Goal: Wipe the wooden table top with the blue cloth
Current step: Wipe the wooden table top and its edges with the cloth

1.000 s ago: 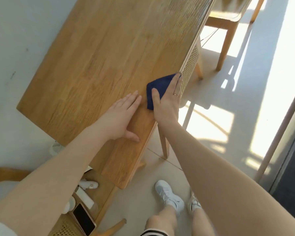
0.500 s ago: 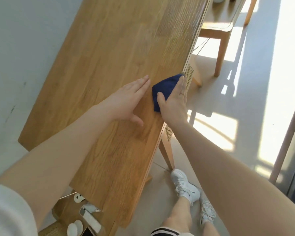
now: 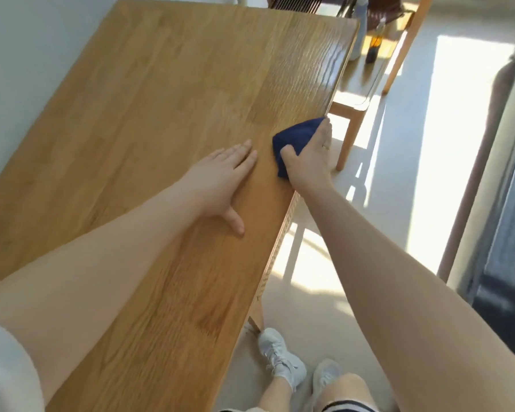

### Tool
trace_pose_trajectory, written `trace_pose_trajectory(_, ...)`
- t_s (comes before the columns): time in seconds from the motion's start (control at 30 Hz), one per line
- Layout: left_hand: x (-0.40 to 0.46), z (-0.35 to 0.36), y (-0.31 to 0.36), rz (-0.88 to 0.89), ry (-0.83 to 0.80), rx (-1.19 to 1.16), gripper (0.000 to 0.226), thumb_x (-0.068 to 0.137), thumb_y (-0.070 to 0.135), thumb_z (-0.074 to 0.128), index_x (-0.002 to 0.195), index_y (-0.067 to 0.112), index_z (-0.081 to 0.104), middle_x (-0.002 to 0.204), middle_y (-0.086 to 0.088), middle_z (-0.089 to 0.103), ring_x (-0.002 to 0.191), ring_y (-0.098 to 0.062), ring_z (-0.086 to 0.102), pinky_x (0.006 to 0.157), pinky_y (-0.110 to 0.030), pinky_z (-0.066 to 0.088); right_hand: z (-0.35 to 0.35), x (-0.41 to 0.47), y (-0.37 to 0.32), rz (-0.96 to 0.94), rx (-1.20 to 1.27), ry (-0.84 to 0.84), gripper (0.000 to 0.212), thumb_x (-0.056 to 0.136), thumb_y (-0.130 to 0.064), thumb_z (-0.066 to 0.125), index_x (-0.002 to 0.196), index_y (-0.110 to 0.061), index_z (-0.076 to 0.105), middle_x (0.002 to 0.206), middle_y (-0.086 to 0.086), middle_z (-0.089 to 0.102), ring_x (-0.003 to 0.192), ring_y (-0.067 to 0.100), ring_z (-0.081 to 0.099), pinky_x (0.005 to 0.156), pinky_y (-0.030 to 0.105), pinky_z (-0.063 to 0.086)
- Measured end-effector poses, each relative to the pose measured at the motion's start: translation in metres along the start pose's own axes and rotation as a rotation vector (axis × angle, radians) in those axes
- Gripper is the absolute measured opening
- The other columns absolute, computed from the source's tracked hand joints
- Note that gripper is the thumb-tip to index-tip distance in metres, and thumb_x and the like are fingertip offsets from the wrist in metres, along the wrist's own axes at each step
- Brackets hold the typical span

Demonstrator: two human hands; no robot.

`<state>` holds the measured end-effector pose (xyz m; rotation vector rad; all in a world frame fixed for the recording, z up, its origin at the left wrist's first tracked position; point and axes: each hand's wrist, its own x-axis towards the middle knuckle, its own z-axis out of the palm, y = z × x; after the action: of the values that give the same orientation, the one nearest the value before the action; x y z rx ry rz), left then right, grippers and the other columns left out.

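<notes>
The long wooden table top (image 3: 167, 108) runs from the near left to the far right. A folded dark blue cloth (image 3: 295, 138) lies at its right edge, pressed flat under my right hand (image 3: 309, 162), whose thumb and fingers hold it against the wood. My left hand (image 3: 220, 179) rests palm down on the table just left of the cloth, fingers spread, holding nothing. Part of the cloth is hidden under my right palm.
A wall (image 3: 27, 55) borders the table's left side. A wooden chair (image 3: 366, 93) stands past the right edge, with a dark bottle (image 3: 373, 46) on a low surface behind it. My white shoes (image 3: 283, 361) stand on the pale floor by the table leg (image 3: 257, 315).
My right hand has slid the cloth farther along the table's right edge. My left hand moved forward beside it, and I have stepped along the table.
</notes>
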<state>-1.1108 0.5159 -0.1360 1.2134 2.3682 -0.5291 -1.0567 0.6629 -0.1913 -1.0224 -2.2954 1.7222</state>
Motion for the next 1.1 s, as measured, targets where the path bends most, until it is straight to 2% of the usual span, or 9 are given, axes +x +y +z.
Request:
trace_pose_trajectory(0.2, -0.001, 0.002, -0.005, 0.016, -0.045, -0.079, 0.148, 0.045, 0.072, 0.072, 0.146, 0.011, -0.017, 0.154, -0.01, -0.023, 0.145, -0.021, -0.011, 0.118, -0.03, -0.001, 0.013, -0.026, 0.005, -0.076, -0.08, -0.004, 0.081, 0.088, -0.02, 0.047, 0.147, -0.015, -0.009, 0.156, 0.0, -0.015, 0.143, 0.02, -0.003, 0.115, 0.034, 0.013)
trace_pose_trajectory(0.3, -0.001, 0.0, -0.006, 0.009, -0.082, -0.114, 0.148, 0.045, 0.072, 0.072, 0.144, 0.013, -0.021, 0.147, -0.004, -0.031, 0.144, -0.021, -0.013, 0.116, -0.03, -0.006, -0.001, 0.013, -0.004, -0.108, -0.117, -0.045, 0.081, 0.088, -0.02, 0.048, 0.147, -0.012, -0.006, 0.156, 0.004, -0.016, 0.143, 0.022, -0.004, 0.116, 0.04, 0.012)
trace_pose_trajectory(0.43, 0.0, -0.005, -0.002, -0.021, -0.146, -0.119, 0.146, 0.046, 0.075, 0.07, 0.135, 0.018, -0.03, 0.14, -0.002, -0.037, 0.144, -0.021, -0.015, 0.115, -0.031, -0.009, -0.025, 0.073, -0.022, -0.073, -0.194, -0.075, 0.08, 0.09, -0.024, 0.045, 0.147, -0.012, -0.008, 0.155, 0.004, -0.017, 0.142, 0.027, 0.003, 0.112, 0.043, 0.022)
trace_pose_trajectory(0.5, 0.001, -0.008, -0.001, -0.05, -0.174, -0.128, 0.146, 0.046, 0.074, 0.071, 0.133, 0.019, -0.033, 0.14, -0.001, -0.038, 0.144, -0.02, -0.016, 0.117, -0.032, -0.007, -0.031, 0.082, -0.029, -0.075, -0.24, -0.097, 0.077, 0.092, -0.025, 0.044, 0.147, -0.011, -0.009, 0.155, 0.006, -0.019, 0.143, 0.028, -0.001, 0.113, 0.042, 0.02)
trace_pose_trajectory(0.63, -0.003, -0.018, 0.009, -0.12, -0.203, -0.149, 0.143, 0.053, 0.069, 0.074, 0.144, 0.018, -0.024, 0.143, 0.002, -0.037, 0.142, -0.013, -0.016, 0.114, -0.032, -0.01, -0.029, 0.047, -0.024, -0.076, -0.257, -0.179, 0.076, 0.094, -0.025, 0.042, 0.147, -0.012, -0.011, 0.153, 0.008, -0.025, 0.142, 0.027, -0.012, 0.116, 0.042, 0.009)
trace_pose_trajectory(0.77, -0.001, -0.032, 0.015, -0.16, -0.128, -0.173, 0.1, 0.079, 0.065, 0.051, 0.151, 0.018, -0.001, 0.158, 0.0, -0.013, 0.145, -0.013, 0.0, 0.115, -0.031, -0.004, -0.026, -0.013, 0.002, -0.165, -0.308, -0.402, 0.079, 0.094, -0.026, 0.044, 0.145, -0.014, -0.015, 0.149, 0.008, -0.033, 0.14, 0.026, -0.02, 0.114, 0.037, -0.002)
trace_pose_trajectory(0.87, 0.009, -0.05, 0.015, -0.184, -0.076, -0.175, 0.075, 0.087, 0.054, 0.046, 0.148, 0.017, 0.022, 0.157, -0.001, 0.015, 0.137, -0.018, 0.03, 0.111, -0.03, 0.025, -0.032, 0.01, 0.0, -0.168, -0.295, -0.451, 0.078, 0.095, -0.028, 0.043, 0.145, -0.017, -0.016, 0.148, 0.006, -0.035, 0.139, 0.023, -0.023, 0.109, 0.031, -0.003)
trace_pose_trajectory(0.97, 0.026, -0.055, 0.014, -0.256, 0.094, -0.138, 0.073, 0.09, 0.047, 0.045, 0.149, 0.015, 0.016, 0.143, 0.0, 0.04, 0.121, -0.018, 0.048, 0.094, -0.03, 0.04, -0.043, 0.064, -0.012, -0.146, -0.23, -0.348, 0.074, 0.095, -0.028, 0.041, 0.147, -0.022, -0.012, 0.15, 0.001, -0.031, 0.141, 0.022, -0.015, 0.109, 0.031, 0.007)
trace_pose_trajectory(1.1, 0.064, -0.064, 0.011, -0.334, 0.254, -0.239, 0.079, 0.089, 0.041, 0.051, 0.15, 0.013, 0.009, 0.149, -0.005, 0.033, 0.13, -0.022, 0.041, 0.099, -0.035, 0.04, -0.054, 0.119, -0.024, -0.167, -0.203, -0.251, 0.073, 0.094, -0.027, 0.041, 0.147, -0.023, -0.009, 0.152, 0.001, -0.026, 0.142, 0.024, -0.007, 0.115, 0.038, 0.009)
